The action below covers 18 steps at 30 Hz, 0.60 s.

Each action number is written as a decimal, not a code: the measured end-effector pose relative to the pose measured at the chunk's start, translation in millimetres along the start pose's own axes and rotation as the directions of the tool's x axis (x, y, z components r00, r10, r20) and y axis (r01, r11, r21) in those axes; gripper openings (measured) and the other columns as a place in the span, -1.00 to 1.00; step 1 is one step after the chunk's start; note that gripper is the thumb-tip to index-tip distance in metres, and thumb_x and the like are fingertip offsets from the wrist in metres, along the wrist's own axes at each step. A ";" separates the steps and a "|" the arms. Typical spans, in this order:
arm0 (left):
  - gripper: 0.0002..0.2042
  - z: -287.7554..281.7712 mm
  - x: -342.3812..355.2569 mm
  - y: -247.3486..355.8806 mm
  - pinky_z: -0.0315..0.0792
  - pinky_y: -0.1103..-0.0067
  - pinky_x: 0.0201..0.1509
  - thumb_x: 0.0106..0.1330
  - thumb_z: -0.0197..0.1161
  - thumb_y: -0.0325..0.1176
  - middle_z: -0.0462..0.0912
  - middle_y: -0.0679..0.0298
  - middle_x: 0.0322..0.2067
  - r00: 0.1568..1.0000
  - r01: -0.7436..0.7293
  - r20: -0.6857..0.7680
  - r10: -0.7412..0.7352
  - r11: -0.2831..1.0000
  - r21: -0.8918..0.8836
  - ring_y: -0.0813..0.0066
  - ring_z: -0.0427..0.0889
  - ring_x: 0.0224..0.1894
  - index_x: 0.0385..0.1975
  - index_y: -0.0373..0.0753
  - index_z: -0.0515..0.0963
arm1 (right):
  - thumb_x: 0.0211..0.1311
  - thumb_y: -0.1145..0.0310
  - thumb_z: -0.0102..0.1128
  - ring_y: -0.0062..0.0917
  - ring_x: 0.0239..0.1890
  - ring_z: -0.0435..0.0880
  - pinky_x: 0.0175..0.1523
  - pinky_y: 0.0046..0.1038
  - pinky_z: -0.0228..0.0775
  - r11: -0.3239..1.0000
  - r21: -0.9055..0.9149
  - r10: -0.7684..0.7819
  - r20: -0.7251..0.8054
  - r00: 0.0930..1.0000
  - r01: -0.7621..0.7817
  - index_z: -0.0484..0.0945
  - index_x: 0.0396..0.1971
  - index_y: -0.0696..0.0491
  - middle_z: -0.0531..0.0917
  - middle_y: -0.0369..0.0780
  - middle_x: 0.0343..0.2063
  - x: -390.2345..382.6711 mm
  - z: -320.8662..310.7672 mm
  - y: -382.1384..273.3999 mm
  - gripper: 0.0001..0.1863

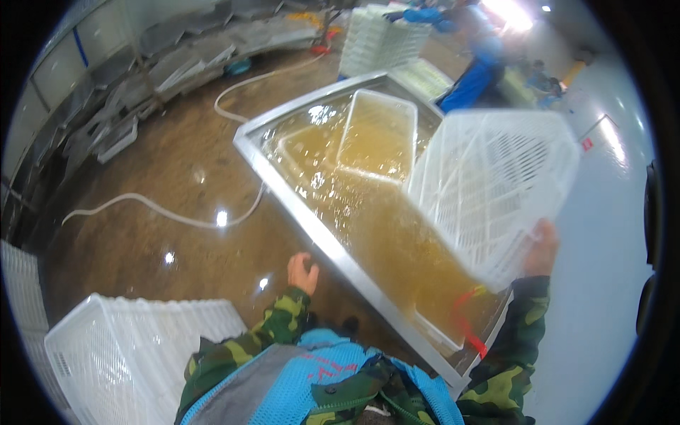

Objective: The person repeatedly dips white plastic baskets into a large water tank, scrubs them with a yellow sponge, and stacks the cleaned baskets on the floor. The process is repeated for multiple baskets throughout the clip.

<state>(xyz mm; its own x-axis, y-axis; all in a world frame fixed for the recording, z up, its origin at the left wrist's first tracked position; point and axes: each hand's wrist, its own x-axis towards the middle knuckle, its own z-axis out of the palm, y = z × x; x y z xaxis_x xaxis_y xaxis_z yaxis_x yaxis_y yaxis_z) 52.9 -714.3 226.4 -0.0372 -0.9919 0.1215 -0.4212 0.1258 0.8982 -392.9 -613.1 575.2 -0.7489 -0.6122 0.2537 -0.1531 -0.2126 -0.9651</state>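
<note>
My right hand (542, 248) grips the lower corner of a white perforated plastic tray (496, 180), held tilted above a steel tank (283, 180) full of murky yellow-brown water. Another white tray (379, 134) lies sunk in the water at the tank's far end. My left hand (303, 273) hangs free by the tank's near left rim, fingers loosely curled, holding nothing. A red band (467, 319) shows in the water at the tank's near corner.
A stack of white trays (134, 354) stands at my lower left. A white hose (163, 212) snakes over the wet brown floor. A person in blue (474, 64) works beyond the tank beside more stacked trays (379, 39). Grey trays line the left wall.
</note>
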 end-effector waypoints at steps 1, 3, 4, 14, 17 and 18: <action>-0.70 -6.1 -1.6 1.6 0.27 0.30 0.12 0.11 0.19 -0.36 0.45 0.02 -0.13 0.999 0.037 0.008 -0.037 0.999 -0.004 0.03 0.38 0.01 -0.15 -0.28 0.42 | 0.11 0.33 0.13 -0.56 -0.48 0.49 -0.37 -0.52 0.38 0.996 0.083 0.023 -0.034 0.999 -0.020 0.49 -0.36 0.09 0.51 -0.32 -0.50 -2.5 4.3 -8.2 -0.84; -0.69 -20.5 -4.7 3.8 0.27 0.31 0.12 0.10 0.20 -0.37 0.45 0.02 -0.15 0.997 0.069 -0.028 -0.069 0.998 0.012 0.02 0.38 0.01 -0.14 -0.27 0.41 | 0.12 0.31 0.13 -0.52 -0.34 0.53 -0.19 -0.46 0.42 0.957 0.290 0.013 -0.017 1.000 -0.008 0.49 -0.34 0.08 0.56 -0.29 -0.40 2.6 17.1 -25.8 -0.82; -0.69 -30.3 -8.2 -1.3 0.27 0.31 0.11 0.09 0.20 -0.37 0.44 0.03 -0.15 0.995 0.085 -0.048 -0.084 0.996 0.032 0.02 0.38 0.00 -0.15 -0.27 0.41 | 0.12 0.29 0.14 -0.49 -0.26 0.55 -0.08 -0.42 0.42 0.910 0.416 -0.009 0.032 0.999 -0.005 0.49 -0.32 0.08 0.58 -0.28 -0.34 6.7 24.5 -25.3 -0.80; -0.70 -93.9 -40.2 -16.1 0.29 0.31 0.08 0.07 0.22 -0.38 0.45 0.00 -0.18 0.955 0.214 -0.223 -0.195 0.975 0.064 0.01 0.40 -0.04 -0.18 -0.27 0.42 | 0.14 -0.03 0.18 -0.27 0.23 0.32 0.32 -0.16 0.14 0.715 0.693 0.116 0.008 0.993 -0.089 0.25 0.23 0.03 0.38 -0.18 0.18 -30.1 204.7 94.8 -0.28; -0.70 -105.9 -58.2 -24.0 0.30 0.31 0.05 0.07 0.23 -0.37 0.46 -0.01 -0.20 0.936 0.218 -0.297 -0.189 0.974 0.066 0.01 0.41 -0.06 -0.19 -0.27 0.42 | 0.15 -0.04 0.18 -0.29 0.19 0.35 0.31 -0.21 0.16 0.486 0.769 0.353 0.263 0.898 -0.416 0.28 0.21 0.04 0.41 -0.19 0.16 -79.4 250.9 191.1 -0.30; -0.70 -112.2 -68.2 -30.2 0.30 0.31 0.04 0.07 0.23 -0.37 0.46 -0.02 -0.21 0.928 0.215 -0.328 -0.179 0.974 0.077 0.01 0.41 -0.07 -0.20 -0.28 0.42 | 0.16 -0.03 0.17 -0.30 0.18 0.36 0.31 -0.22 0.16 0.440 0.733 0.448 0.322 0.834 -0.519 0.29 0.21 0.03 0.42 -0.20 0.14 -106.4 266.7 216.4 -0.32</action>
<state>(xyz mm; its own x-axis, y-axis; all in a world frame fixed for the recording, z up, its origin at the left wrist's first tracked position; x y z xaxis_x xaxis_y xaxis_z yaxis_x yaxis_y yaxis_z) 169.9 -648.4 238.3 0.3380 -0.9368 0.0904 -0.4877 -0.0922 0.8681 -174.4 -797.0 356.9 -0.4855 -0.8512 -0.1994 0.7940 -0.3338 -0.5081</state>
